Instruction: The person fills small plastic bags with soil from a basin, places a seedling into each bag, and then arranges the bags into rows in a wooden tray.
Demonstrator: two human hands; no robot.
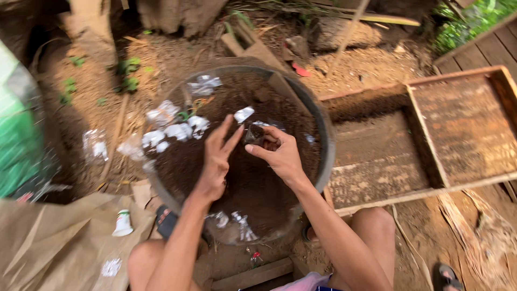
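Note:
A large round basin (325, 141) full of dark soil stands on the ground in front of me. Both hands are over its middle. My right hand (277, 153) pinches a small clear plastic bag (254, 133) partly filled with soil. My left hand (217, 160) is beside it, fingers spread and straight, touching or nearly touching the bag's left side. Several empty crumpled clear bags (175, 129) lie on the soil at the basin's far left, and a few more (237, 223) rest at its near rim.
A shallow wooden tray (425, 140) with soil lies to the right. Brown sheeting (59, 242) with a small white container (123, 223) is at the near left. A green mass (16, 134) fills the left edge. My knees and a sandal (448, 276) are below.

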